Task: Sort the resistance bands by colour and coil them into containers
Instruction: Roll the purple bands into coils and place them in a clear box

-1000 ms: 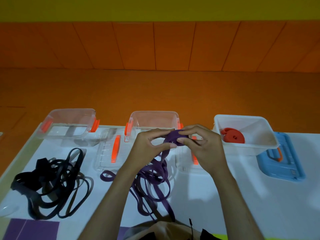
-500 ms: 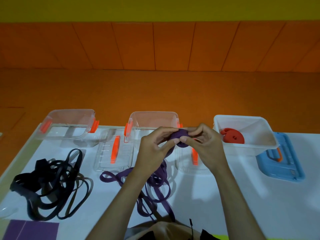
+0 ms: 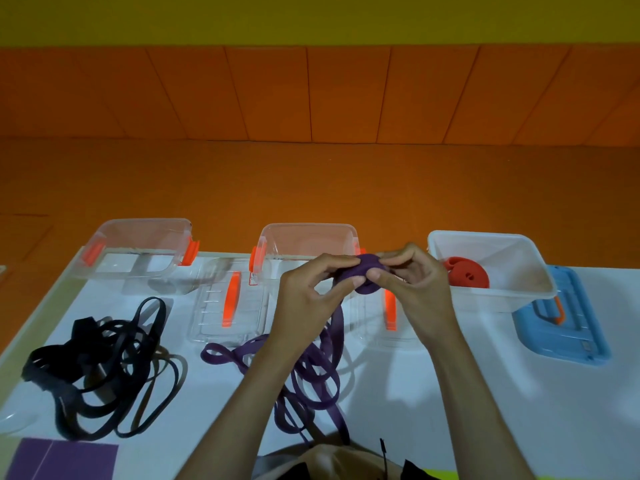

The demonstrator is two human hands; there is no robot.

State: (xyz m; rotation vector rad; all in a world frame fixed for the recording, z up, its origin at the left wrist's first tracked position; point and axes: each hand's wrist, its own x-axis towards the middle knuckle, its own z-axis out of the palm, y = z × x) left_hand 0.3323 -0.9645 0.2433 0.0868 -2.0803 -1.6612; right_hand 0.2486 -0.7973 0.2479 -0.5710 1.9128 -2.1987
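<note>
A purple resistance band is partly rolled into a coil [image 3: 367, 273], held above the table between both hands. My left hand [image 3: 311, 292] pinches the coil from the left and my right hand [image 3: 412, 282] pinches it from the right. The band's loose purple tail [image 3: 311, 372] hangs down and lies in loops on the white table. A tangle of black bands [image 3: 100, 368] lies at the left. A coiled red band [image 3: 467, 277] sits inside the white container [image 3: 533, 271] at the right. Two clear containers with orange clips stand behind: the left one [image 3: 138, 230] and the middle one [image 3: 308, 233].
Two clear lids with orange handles lie flat: one [image 3: 228, 303] left of my hands, the other [image 3: 388, 320] under them. A blue lid [image 3: 568, 327] lies at the far right. A purple card [image 3: 62, 459] sits at the front left corner. Orange floor lies beyond the table.
The hands have kept turning the purple coil, which has grown a little, and drifted slightly right. The loose purple tail has shifted on the table as it is drawn up.
</note>
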